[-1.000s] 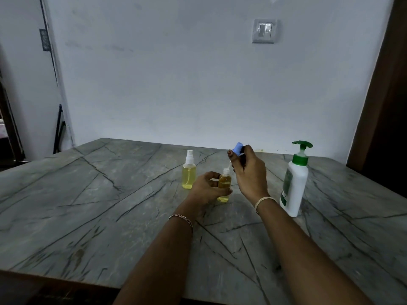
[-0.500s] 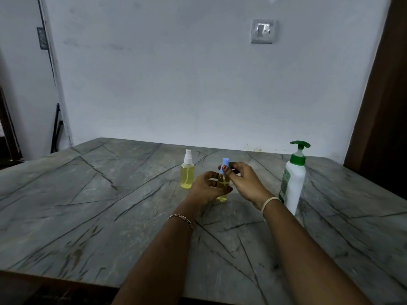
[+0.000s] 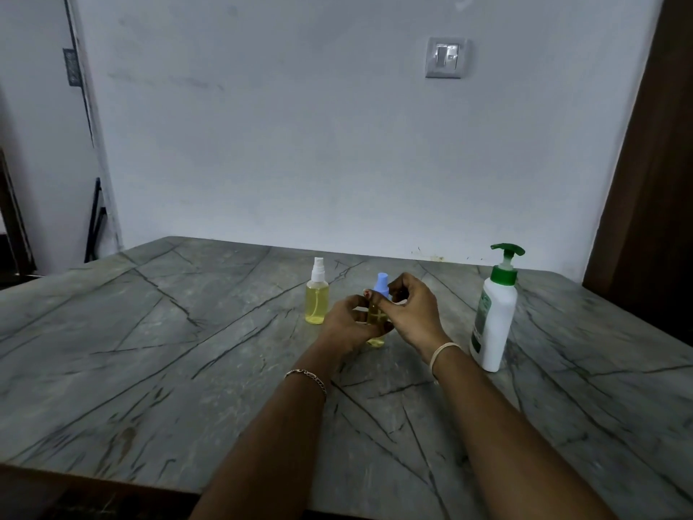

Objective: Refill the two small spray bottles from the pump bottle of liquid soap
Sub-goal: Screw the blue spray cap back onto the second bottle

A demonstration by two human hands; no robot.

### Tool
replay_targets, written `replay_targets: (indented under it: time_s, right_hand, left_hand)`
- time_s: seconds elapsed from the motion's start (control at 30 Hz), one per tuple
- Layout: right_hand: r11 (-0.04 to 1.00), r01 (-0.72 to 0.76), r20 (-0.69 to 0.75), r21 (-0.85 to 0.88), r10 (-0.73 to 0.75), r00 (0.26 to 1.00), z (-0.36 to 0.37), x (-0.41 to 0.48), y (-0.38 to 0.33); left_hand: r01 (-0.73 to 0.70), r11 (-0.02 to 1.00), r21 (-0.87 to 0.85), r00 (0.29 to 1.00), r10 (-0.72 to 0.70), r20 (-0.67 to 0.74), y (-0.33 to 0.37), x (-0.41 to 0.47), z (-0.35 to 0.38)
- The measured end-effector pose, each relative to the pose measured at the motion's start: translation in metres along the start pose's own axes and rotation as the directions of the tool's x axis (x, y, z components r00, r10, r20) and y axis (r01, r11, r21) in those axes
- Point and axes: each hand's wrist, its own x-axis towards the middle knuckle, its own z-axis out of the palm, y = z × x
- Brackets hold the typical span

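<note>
A small spray bottle (image 3: 376, 324) of yellow liquid stands on the grey marble table (image 3: 187, 350), wrapped by my left hand (image 3: 347, 324). Its blue cap (image 3: 382, 285) sits on top of it, and my right hand (image 3: 410, 313) pinches the bottle's neck just below that cap. A second small spray bottle (image 3: 317, 294) with a white nozzle and yellow liquid stands free just to the left. The white pump bottle (image 3: 495, 317) with a green pump head stands upright to the right of my right wrist.
A white wall with a light switch (image 3: 444, 57) rises behind the table. A dark wooden door frame (image 3: 645, 182) runs along the right side. The table's near edge (image 3: 112, 478) crosses the bottom left.
My right hand held the blue cap lifted above the bottle, then brought it down onto the bottle's top. It now grips at the neck. My left hand kept hold of the bottle.
</note>
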Motion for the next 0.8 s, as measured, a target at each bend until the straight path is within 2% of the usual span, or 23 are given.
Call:
replay_targets:
  time_s: [0.07, 0.17, 0.27, 0.57, 0.8]
  right_hand:
    - [0.995, -0.045, 0.013, 0.085, 0.044, 0.999, -0.001, -0.001, -0.001]
    - [0.944, -0.108, 0.094, 0.311, 0.083, 0.992, -0.005, -0.004, -0.003]
    - [0.894, -0.174, 0.169, 0.412, 0.113, 0.979, -0.009, -0.005, -0.009]
    - [0.897, -0.120, -0.078, 0.426, 0.168, 0.983, -0.016, 0.000, -0.003]
    - [0.893, -0.159, 0.075, 0.420, 0.140, 0.987, -0.008, -0.004, -0.008]
  left_hand:
    - [-0.001, 1.000, 0.008, 1.000, 0.001, -0.006, -0.001, 0.001, -0.001]
    - [0.021, 1.000, 0.012, 1.000, -0.021, -0.005, -0.001, 0.002, -0.001]
    - [0.038, 0.999, 0.013, 0.999, -0.038, 0.000, -0.002, 0.003, -0.001]
    - [0.044, 0.999, 0.031, 0.999, -0.044, 0.001, -0.001, 0.001, -0.003]
    - [0.047, 0.999, 0.015, 0.999, -0.047, 0.003, 0.002, -0.002, -0.001]
